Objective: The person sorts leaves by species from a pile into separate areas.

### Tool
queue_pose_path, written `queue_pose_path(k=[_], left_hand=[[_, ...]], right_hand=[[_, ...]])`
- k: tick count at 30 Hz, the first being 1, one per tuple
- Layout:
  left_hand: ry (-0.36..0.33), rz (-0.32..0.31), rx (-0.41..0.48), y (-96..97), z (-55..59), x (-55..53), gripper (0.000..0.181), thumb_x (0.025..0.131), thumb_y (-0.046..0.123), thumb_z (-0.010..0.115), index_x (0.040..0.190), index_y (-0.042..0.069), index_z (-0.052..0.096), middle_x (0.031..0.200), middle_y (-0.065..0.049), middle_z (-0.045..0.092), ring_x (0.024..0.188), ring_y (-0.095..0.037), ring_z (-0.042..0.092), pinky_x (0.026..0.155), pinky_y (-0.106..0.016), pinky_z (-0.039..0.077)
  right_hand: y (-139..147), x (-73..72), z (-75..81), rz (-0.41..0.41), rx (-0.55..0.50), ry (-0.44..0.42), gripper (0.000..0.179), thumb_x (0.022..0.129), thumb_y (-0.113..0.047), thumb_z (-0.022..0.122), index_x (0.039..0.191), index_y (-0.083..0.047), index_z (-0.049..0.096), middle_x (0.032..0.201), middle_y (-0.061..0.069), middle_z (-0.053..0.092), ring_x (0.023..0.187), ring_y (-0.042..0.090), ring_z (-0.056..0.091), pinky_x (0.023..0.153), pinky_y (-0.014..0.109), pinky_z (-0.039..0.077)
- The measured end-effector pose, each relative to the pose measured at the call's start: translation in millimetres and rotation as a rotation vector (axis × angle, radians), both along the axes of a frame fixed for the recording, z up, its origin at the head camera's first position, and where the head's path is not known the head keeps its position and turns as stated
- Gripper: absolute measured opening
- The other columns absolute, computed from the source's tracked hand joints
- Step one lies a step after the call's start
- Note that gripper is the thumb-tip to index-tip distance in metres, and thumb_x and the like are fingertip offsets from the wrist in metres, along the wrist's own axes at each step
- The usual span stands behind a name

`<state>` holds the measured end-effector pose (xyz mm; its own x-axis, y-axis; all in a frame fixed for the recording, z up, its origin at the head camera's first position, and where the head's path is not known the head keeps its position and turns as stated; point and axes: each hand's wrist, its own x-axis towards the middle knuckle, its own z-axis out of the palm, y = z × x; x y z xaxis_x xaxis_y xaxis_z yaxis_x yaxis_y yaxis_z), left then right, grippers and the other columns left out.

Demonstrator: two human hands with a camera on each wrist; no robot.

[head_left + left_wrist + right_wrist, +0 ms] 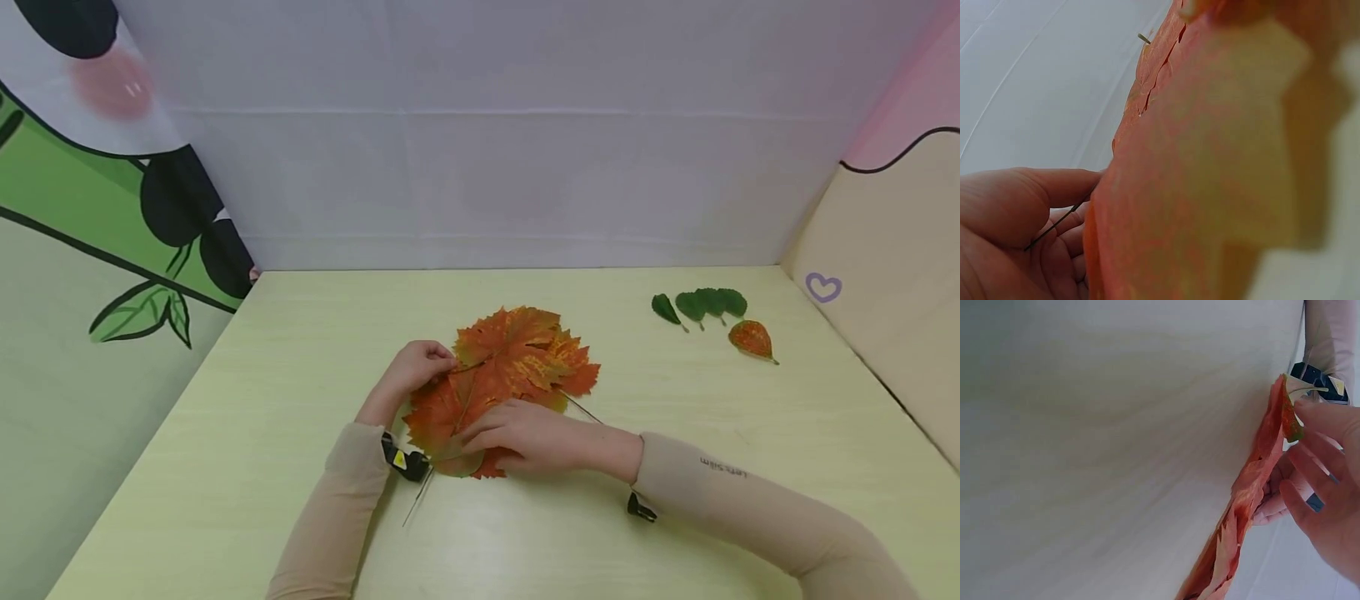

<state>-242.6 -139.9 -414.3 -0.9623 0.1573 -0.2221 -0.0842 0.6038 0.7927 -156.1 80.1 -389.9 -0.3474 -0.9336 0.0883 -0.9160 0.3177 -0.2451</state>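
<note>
I count two bare hands, my left hand [415, 367] and right hand [536, 437], in two beige fabric sleeves [742, 504], with two small black wrist devices [407, 463]. My one pale-yellow tabletop [247, 433] carries four small dark-green oval leaves [688, 306], one small orange-brown oval leaf [750, 337] and a pile of large jagged orange-red leaves [510, 342]: at least three, the exact number hidden by overlap.
</note>
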Motion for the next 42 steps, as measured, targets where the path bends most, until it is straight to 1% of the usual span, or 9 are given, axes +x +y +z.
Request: queue_pose_path(k=[4,8,11,15,21,27,37,42], left_hand=[[-0.006,0.001,0.005,1.4,0.4,-0.3,0.018,0.088,0.019,0.059,0.096,0.003,0.063,0.077,-0.005,0.058,0.064,-0.016,0.05,0.058,-0.024,0.042],[-0.008,0.006,0.0,1.5,1.0,0.0,0.018,0.088,0.018,0.059,0.097,0.003,0.063,0.078,-0.005,0.059,0.065,-0.016,0.05,0.058,-0.024,0.042],[-0.007,0.006,-0.006,0.9,1.4,-0.2,0.019,0.088,0.019,0.059,0.096,0.003,0.063,0.079,-0.006,0.06,0.066,-0.016,0.05,0.059,-0.024,0.042],[-0.009,0.005,-0.008,0.0,1.7,-0.1,0.019,0.088,0.019,0.059,0.097,0.003,0.064,0.079,-0.005,0.059,0.066,-0.016,0.05,0.059,-0.024,0.042],[-0.016,0.008,-0.002,-0.9,1.2,0.3,0.018,0.088,0.019,0.059,0.096,0.003,0.063,0.078,-0.005,0.059,0.066,-0.017,0.05,0.059,-0.025,0.043],[-0.021,0.014,-0.004,-0.1,1.6,-0.4,0.019,0.087,0.02,0.06,0.096,0.004,0.063,0.078,-0.005,0.059,0.067,-0.017,0.05,0.06,-0.024,0.043],[-0.012,0.011,-0.022,0.7,1.6,-0.5,0.02,0.087,0.02,0.061,0.098,0.003,0.064,0.08,-0.006,0.06,0.068,-0.016,0.05,0.061,-0.023,0.043],[0.001,0.002,-0.02,0.6,1.2,-0.3,0.02,0.087,0.02,0.061,0.097,0.003,0.064,0.081,-0.006,0.061,0.067,-0.015,0.051,0.06,-0.024,0.042]], right_hand=[[-3.9,-0.8,1.6,0.021,0.003,-0.031,0.028,0.09,-0.016,0.055,0.116,-0.023,0.062,0.124,-0.01,0.056,0.117,0.008,0.048,0.1,0.029,0.034],[-8.7,-1.4,1.7,0.025,0.022,-0.015,0.026,0.091,-0.014,0.055,0.113,-0.024,0.063,0.12,-0.011,0.058,0.115,0.008,0.05,0.098,0.029,0.036],[-11.7,-1.7,0.6,0.026,0.029,0.011,0.025,0.09,-0.015,0.056,0.111,-0.024,0.065,0.116,-0.012,0.06,0.112,0.008,0.051,0.096,0.03,0.037],[-14.6,-2.3,-1.2,0.021,0.051,0.018,0.023,0.089,-0.017,0.057,0.11,-0.025,0.065,0.114,-0.013,0.061,0.11,0.007,0.052,0.094,0.03,0.038],[-17.4,-2.5,-2.1,0.017,0.076,-0.018,0.026,0.087,-0.015,0.06,0.111,-0.023,0.065,0.113,-0.011,0.061,0.108,0.008,0.052,0.095,0.029,0.038],[-19.4,-2.1,0.2,0.004,0.098,-0.04,0.025,0.087,-0.014,0.061,0.11,-0.023,0.065,0.109,-0.013,0.063,0.104,0.007,0.053,0.092,0.027,0.038],[-19.9,-3.6,-2.3,-0.017,0.055,-0.085,0.025,0.087,-0.009,0.059,0.108,-0.022,0.066,0.108,-0.013,0.062,0.104,0.005,0.054,0.092,0.028,0.039],[-20.3,-2.6,-0.5,-0.024,0.06,-0.062,0.024,0.085,-0.01,0.062,0.106,-0.022,0.067,0.106,-0.012,0.063,0.105,0.008,0.052,0.094,0.027,0.037]])
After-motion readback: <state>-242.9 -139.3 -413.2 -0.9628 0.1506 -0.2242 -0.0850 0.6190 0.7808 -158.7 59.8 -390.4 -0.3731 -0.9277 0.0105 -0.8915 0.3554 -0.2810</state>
